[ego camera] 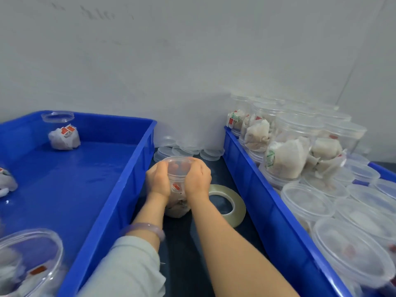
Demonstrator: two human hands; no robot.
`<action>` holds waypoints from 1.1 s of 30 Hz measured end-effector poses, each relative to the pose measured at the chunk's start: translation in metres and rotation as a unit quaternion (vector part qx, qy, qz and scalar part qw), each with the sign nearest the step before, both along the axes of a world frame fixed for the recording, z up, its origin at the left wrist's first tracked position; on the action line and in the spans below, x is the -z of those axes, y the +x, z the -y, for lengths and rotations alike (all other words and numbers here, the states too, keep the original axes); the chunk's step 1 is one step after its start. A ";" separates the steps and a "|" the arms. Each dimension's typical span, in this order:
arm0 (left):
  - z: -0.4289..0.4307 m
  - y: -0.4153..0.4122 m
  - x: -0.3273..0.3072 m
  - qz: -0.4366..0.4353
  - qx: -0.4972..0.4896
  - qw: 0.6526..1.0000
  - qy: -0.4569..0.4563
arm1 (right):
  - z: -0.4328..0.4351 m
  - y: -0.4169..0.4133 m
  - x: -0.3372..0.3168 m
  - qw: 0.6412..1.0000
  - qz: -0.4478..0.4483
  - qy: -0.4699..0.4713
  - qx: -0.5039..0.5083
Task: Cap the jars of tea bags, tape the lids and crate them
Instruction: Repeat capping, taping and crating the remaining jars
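Observation:
A clear plastic jar (177, 189) with tea bags stands on the dark table between two blue crates. My left hand (157, 180) and my right hand (198, 179) both grip its top, fingers curled round the clear lid (177, 162). A roll of clear tape (230, 205) lies flat just right of the jar. The left blue crate (120, 189) holds three capped jars: one at the back (62, 131), one at the left edge (6, 181), one at the near corner (27, 260).
The right blue crate (255, 189) is packed with several tea-bag jars (289, 159), stacked at the back. Loose clear lids (188, 150) lie on the table by the wall, behind the jar I hold. A grey wall closes the back.

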State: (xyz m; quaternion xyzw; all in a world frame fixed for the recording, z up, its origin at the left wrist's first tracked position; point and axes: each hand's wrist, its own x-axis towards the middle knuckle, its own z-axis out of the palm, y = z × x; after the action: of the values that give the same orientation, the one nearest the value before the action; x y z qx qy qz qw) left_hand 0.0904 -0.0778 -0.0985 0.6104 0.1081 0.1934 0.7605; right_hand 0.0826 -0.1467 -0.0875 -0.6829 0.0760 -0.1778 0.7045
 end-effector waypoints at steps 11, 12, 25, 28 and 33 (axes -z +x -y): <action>0.032 -0.066 -0.102 0.181 0.012 0.983 0.033 | 0.029 -0.068 -0.099 0.980 0.173 0.074 0.062; 0.040 -0.071 -0.113 0.194 0.029 0.980 0.031 | 0.036 -0.078 -0.111 0.975 0.192 0.083 0.070; 0.173 -0.113 -0.137 0.179 0.239 0.954 0.018 | 0.169 -0.134 -0.137 0.954 0.184 0.009 0.237; 0.192 -0.110 -0.135 0.176 0.270 0.947 0.008 | 0.186 -0.135 -0.135 0.952 0.179 0.005 0.248; 0.229 -0.101 -0.145 0.175 0.288 0.941 0.027 | 0.220 -0.130 -0.145 0.942 0.188 0.014 0.278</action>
State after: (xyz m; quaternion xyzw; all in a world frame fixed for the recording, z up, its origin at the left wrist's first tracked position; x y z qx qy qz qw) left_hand -0.0107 -0.3067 0.0469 0.5923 -0.2124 0.0725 0.7738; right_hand -0.0475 -0.3667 0.0578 -0.5783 0.1313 -0.4910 0.6382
